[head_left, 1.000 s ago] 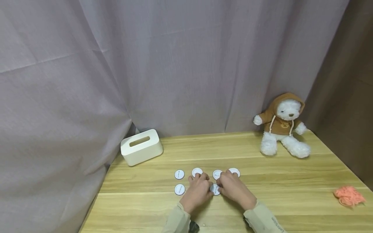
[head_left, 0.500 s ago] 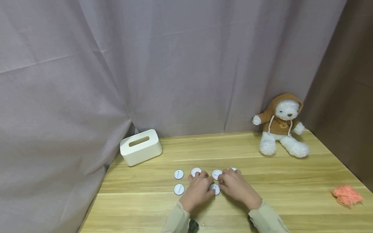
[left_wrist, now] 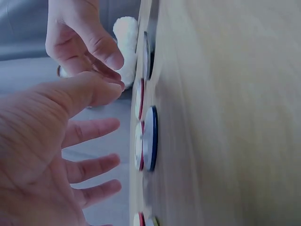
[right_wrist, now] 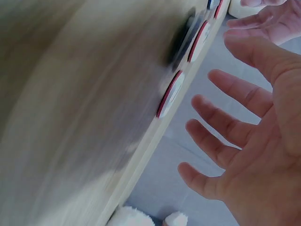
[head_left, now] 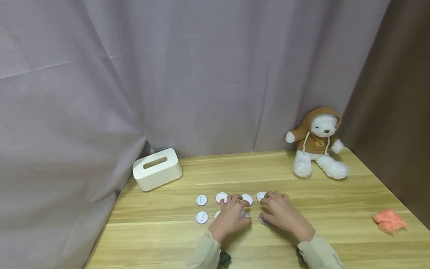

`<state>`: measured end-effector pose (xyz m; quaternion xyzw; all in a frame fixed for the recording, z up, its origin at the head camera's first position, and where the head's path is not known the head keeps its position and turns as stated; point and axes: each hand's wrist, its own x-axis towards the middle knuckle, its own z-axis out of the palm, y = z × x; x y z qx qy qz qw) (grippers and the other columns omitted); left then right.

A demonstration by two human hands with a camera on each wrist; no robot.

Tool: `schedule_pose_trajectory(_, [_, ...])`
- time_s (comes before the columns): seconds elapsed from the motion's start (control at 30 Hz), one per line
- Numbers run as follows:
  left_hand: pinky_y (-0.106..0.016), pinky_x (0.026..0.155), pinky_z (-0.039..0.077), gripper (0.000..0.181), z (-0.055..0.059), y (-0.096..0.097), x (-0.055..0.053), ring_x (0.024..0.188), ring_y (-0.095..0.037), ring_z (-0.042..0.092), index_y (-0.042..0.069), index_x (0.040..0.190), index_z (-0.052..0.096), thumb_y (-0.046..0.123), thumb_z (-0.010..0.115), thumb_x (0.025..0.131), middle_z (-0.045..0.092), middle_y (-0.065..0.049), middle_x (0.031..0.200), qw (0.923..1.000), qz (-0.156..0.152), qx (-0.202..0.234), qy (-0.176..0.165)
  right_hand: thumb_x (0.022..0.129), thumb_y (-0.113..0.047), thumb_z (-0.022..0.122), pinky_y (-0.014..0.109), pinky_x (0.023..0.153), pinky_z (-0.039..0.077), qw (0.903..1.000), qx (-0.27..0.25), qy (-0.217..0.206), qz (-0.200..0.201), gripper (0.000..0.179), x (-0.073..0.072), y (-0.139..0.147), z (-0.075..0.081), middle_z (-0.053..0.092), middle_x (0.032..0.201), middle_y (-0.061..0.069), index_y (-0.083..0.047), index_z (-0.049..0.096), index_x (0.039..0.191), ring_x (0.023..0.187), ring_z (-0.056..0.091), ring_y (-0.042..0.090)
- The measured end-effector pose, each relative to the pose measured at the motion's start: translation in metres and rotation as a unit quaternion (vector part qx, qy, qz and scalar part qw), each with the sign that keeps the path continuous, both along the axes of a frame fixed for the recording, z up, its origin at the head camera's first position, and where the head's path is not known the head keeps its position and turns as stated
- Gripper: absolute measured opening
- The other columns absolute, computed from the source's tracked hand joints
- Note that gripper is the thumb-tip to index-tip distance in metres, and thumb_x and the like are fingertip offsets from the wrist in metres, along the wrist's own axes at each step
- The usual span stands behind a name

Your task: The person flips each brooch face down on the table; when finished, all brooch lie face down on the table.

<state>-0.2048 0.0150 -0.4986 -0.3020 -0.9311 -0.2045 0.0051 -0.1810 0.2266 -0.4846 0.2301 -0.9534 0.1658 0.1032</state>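
Round pin badges lie on the wooden table in two rows, their white pinned backs up. My left hand (head_left: 230,216) hovers over the middle ones, partly covering a front badge (head_left: 244,214) and a back badge (head_left: 221,197). In the left wrist view its fingers reach out loosely, apart from the badges. My right hand (head_left: 285,213) is above the right end, its thumb by a front badge (head_left: 263,220) and its fingertips by a back badge (head_left: 261,196). The right wrist view shows its fingers (right_wrist: 230,122) spread, holding nothing. Red and dark rims show on the badges.
Two more badges, a back one (head_left: 201,200) and a front one (head_left: 202,217), lie at the left end. A cream tissue box (head_left: 158,170) stands back left. A plush bear (head_left: 317,145) sits back right, and pink yarn (head_left: 389,220) lies far right. Curtains hang behind.
My right hand has moved to the right, away from the left, and its fingers have spread. A front badge beneath it now shows. The head view has shifted slightly.
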Motion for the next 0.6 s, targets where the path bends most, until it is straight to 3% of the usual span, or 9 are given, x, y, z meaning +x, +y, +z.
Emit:
schedule_pose_trajectory(0.23, [-0.068,0.095,0.036,0.041,-0.003,0.021,0.002,0.121,-0.029,0.05,0.021,0.116,0.073,0.027,0.079,0.076,0.06,-0.007,0.13,0.9992,-0.016,-0.024,0.028,0.076,-0.028,0.085,0.062,0.088,0.043,0.9998,0.004,-0.011,-0.015,0.032,0.009,0.013,-0.001,0.062,0.113,0.012,-0.01,0.074,0.1,0.106,0.055,0.034])
schedule_pose_trajectory(0.43, [-0.074,0.095,0.033,0.04,-0.004,0.033,0.008,0.119,-0.029,0.051,0.026,0.111,0.076,0.029,0.082,0.072,0.061,-0.003,0.127,0.9971,-0.007,-0.056,0.05,0.065,-0.027,0.089,0.067,0.088,0.042,0.9996,0.008,-0.023,-0.015,0.038,0.016,0.02,-0.004,0.062,0.118,0.015,-0.015,0.074,0.097,0.111,0.054,0.039])
schedule_pose_trajectory(0.6, [-0.075,0.097,0.032,0.034,-0.004,0.036,0.011,0.119,-0.027,0.05,0.027,0.104,0.078,0.028,0.083,0.071,0.062,-0.002,0.124,0.9972,-0.014,-0.051,0.052,0.066,-0.024,0.089,0.068,0.089,0.041,0.9995,0.007,-0.028,-0.008,0.036,0.017,0.02,-0.005,0.063,0.117,0.014,-0.014,0.076,0.099,0.112,0.055,0.039])
